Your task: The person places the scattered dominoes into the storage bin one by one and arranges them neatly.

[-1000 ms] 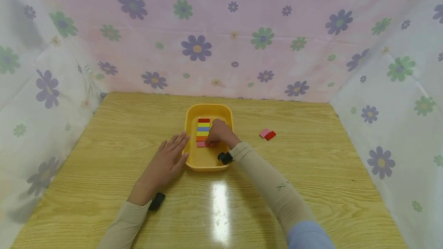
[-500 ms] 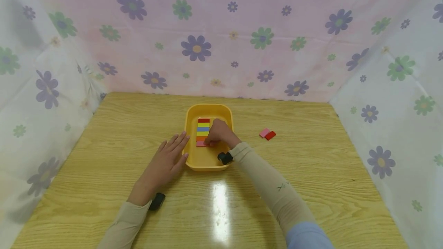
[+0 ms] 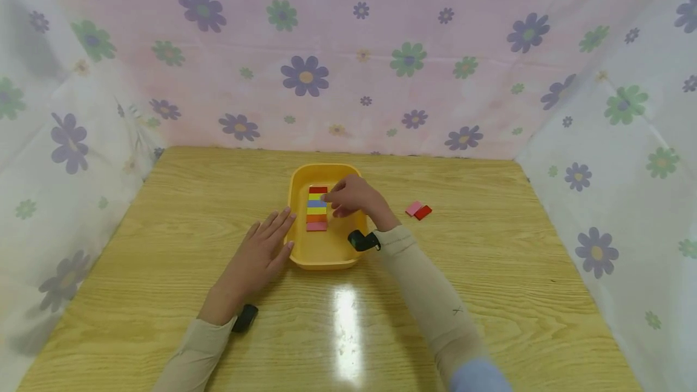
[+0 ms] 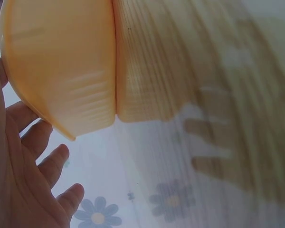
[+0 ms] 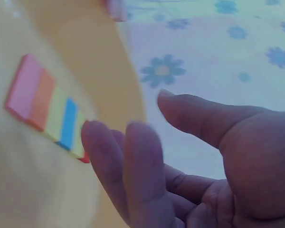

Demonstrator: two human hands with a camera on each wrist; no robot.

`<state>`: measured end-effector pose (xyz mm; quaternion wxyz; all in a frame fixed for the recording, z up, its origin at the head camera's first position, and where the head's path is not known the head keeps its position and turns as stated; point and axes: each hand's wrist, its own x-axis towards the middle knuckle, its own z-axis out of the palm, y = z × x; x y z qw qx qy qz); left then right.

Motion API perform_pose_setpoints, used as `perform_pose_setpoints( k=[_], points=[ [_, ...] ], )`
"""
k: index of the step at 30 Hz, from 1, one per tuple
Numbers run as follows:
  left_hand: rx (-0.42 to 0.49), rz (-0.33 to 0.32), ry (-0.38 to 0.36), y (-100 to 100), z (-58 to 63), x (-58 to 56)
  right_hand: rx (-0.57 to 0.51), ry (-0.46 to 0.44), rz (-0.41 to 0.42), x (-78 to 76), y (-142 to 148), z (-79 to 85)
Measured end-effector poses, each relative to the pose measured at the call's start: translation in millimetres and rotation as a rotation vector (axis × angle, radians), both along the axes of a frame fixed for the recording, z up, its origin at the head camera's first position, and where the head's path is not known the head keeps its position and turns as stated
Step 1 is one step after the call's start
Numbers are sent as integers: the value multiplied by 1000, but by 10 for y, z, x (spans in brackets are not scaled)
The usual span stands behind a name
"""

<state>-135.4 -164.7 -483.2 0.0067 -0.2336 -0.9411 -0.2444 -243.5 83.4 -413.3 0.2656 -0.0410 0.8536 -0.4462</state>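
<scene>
A yellow-orange plastic tray (image 3: 327, 256) stands on the table. Inside it lies a row of flat coloured tiles: red, yellow, a blue tile (image 3: 316, 204), yellow, orange, and a pink tile (image 3: 316, 227) nearest me. My right hand (image 3: 356, 193) hovers over the right part of the tray, beside the row, holding nothing; in the right wrist view its thumb (image 5: 194, 114) stands apart from the loosely bent fingers. My left hand (image 3: 256, 256) rests against the tray's left rim with fingers spread, and in the left wrist view the fingertips touch the rim's edge (image 4: 42, 116).
Right of the tray, a pink tile (image 3: 414, 208) and a red tile (image 3: 423, 213) lie together on the wooden table (image 3: 490, 295). A flowered cloth (image 3: 348, 41) rises behind the table and along both sides. Black wrist cameras hang under both wrists.
My right hand has lifted off the pink tile at the near end of the row and moved up and away, its fingers loosening. The left hand keeps its place at the rim.
</scene>
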Motion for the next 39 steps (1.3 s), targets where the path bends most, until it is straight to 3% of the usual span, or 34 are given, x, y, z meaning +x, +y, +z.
perform_pose_setpoints(
  k=[4,8,14,18,27,39],
  points=[
    [2,-2,2,-2,6,5,-117,62,-55,16,133,56],
    [4,-4,6,1,7,9,-247,179,-110,47,312,64],
    [10,-9,10,0,-1,7,-365,430,-211,69,612,-73],
    [11,-16,19,-3,-13,-1,-406,524,-269,82,817,-205],
    [13,-17,17,-5,-2,-5,-423,515,-323,137,1253,-439],
    [5,-17,23,-4,3,-2,-325,457,-407,330,1667,-666]
  ],
)
